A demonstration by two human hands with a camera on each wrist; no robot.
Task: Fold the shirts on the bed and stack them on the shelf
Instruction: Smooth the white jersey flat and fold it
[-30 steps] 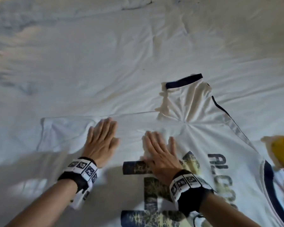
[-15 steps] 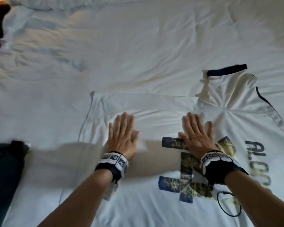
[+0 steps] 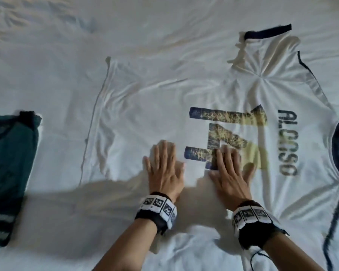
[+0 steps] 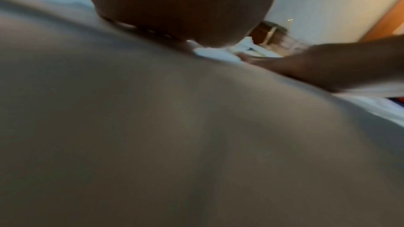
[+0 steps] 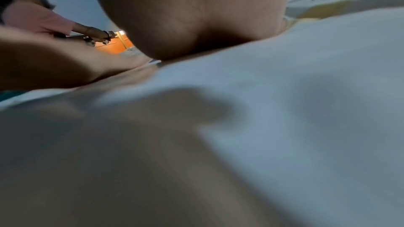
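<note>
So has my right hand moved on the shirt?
Yes: the right hand slid toward you over the white shirt, from the printed number's far bar to its near one.

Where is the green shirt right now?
In the head view, the green shirt lies folded on the bed at the far left, beside the white shirt.

Both flat hands have slid toward the person across the white football shirt with the dark number print. The left hand now lies near the right hand, which covers the lower corner of the number. A folded dark green shirt has come into view at the left.
</note>
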